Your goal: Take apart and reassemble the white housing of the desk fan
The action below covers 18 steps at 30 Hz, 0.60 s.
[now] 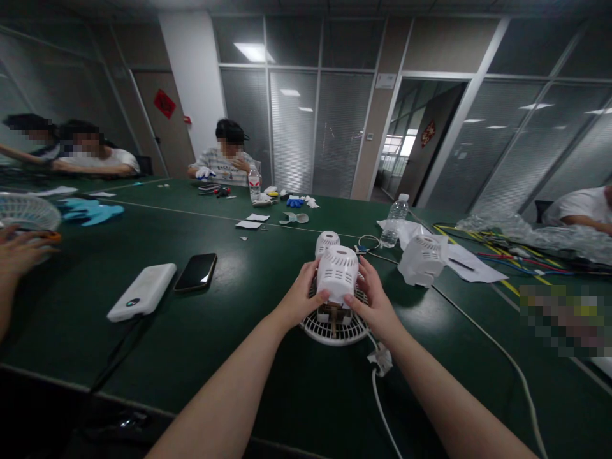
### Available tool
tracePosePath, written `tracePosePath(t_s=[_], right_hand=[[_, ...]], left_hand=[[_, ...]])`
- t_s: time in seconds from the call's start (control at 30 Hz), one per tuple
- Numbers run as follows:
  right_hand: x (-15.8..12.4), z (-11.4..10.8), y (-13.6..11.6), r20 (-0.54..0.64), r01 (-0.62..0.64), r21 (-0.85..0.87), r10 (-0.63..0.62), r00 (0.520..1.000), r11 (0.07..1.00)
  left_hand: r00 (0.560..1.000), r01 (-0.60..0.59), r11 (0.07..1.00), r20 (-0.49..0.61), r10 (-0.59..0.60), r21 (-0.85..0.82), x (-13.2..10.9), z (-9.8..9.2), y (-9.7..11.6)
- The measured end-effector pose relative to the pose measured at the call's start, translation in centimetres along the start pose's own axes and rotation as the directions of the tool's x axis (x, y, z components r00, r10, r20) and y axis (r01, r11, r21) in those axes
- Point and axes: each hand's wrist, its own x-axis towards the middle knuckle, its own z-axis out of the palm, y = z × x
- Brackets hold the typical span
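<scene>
Between my left hand [302,294] and my right hand [376,302] is a white vented plastic motor cover [337,273], gripped from both sides with the thumbs on its near face. It sits over a motor assembly [335,312], only partly visible below it. Under that lies a round white fan grille [335,336] on the green table. Just behind the held cover stands a similar white vented part [327,238], partly hidden. A white plug wrapped in plastic [381,359] and its cord lie beside my right wrist.
To the right stand another white housing [421,260] and a water bottle [394,222]; a long cable [482,331] runs past. At left lie a white power bank [142,292] and a phone [196,272]. Another person's hand [16,255] works near a fan grille [29,211].
</scene>
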Motion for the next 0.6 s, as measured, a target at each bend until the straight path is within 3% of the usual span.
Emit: tracePosePath(t_s=[0.17, 0.27, 0.33, 0.43, 0.5, 0.6], right_hand=[[0.0, -1.2, -1.3, 0.047, -0.032, -0.134, 0.039, 0.998, 0.99], [0.0, -2.3, -3.0, 0.057, -0.051, -0.33, 0.074, 0.996, 0.943], [-0.1, -3.1, -4.2, 0.1, -0.076, -0.506, 0.147, 0.984, 0.859], [-0.7, -3.8, -5.9, 0.2, -0.078, -0.724, 0.318, 0.927, 0.685], [-1.3, -3.8, -6.8, 0.192, -0.07, -0.801, 0.365, 0.911, 0.594], [-2.4, -3.2, -7.9, 0.121, -0.085, -0.86, 0.363, 0.924, 0.503]], left_hand=[[0.997, 0.062, 0.998, 0.039, -0.063, 0.022, -0.1, -0.2, 0.7], [0.991, 0.119, 0.993, 0.065, -0.118, -0.003, -0.2, -0.2, 1.0], [0.988, 0.142, 0.99, 0.068, -0.141, -0.009, -0.2, -0.2, 1.1], [0.986, 0.152, 0.988, 0.065, -0.151, -0.011, -0.1, -0.1, 1.0], [0.987, 0.149, 0.989, 0.064, -0.148, -0.012, -0.1, -0.1, 1.0], [0.989, 0.14, 0.99, 0.057, -0.139, -0.008, -0.1, -0.1, 1.0]])
